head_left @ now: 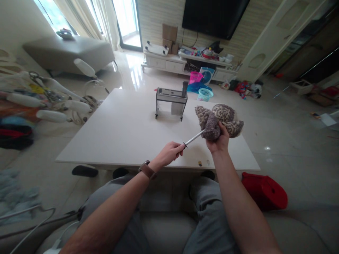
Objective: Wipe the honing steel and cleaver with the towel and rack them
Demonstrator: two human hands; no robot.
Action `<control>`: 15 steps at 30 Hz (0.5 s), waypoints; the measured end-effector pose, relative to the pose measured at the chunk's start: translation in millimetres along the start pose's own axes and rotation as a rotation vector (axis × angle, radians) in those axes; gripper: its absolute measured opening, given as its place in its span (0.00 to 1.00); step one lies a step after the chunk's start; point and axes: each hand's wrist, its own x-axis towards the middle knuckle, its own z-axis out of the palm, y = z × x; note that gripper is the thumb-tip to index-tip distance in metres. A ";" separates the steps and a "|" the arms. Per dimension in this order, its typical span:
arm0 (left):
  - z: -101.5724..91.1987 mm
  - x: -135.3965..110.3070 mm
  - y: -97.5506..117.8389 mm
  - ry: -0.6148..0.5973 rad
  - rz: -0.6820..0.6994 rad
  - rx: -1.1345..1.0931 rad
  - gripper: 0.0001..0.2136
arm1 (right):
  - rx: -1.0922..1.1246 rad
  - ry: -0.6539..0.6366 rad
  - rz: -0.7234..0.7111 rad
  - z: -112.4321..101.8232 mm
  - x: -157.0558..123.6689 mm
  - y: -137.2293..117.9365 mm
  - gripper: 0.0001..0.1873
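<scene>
My left hand point(171, 152), with a brown watch on the wrist, is closed round the handle of a thin metal rod point(194, 138), possibly a sharpening steel. The rod points up and to the right into a grey-brown patterned cloth point(218, 120). My right hand point(219, 139) grips that cloth from below, bunched round the rod's far end, which is hidden inside it. Both hands are held above the near right part of a white table point(127, 134).
A grey metal rack point(171, 100) with a dark handle standing in it sits at the table's far middle. A red object point(265, 190) lies on the floor at the right. Clutter fills the left side; baskets and a TV cabinet stand beyond.
</scene>
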 end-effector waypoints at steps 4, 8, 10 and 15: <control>-3.0 -0.2 -0.3 0.010 0.010 -0.165 0.27 | 0.049 -0.042 -0.029 4.8 -8.9 -5.0 0.11; -4.7 0.7 0.2 0.021 0.004 -0.310 0.26 | 0.013 -0.085 0.022 9.4 -16.9 -2.4 0.14; -4.2 1.5 -0.5 0.010 -0.010 -0.367 0.26 | 0.001 -0.114 0.063 10.8 -20.2 3.0 0.15; 0.1 2.6 -1.9 -0.058 -0.044 -0.504 0.25 | -0.130 -0.160 0.133 13.6 -30.7 30.8 0.13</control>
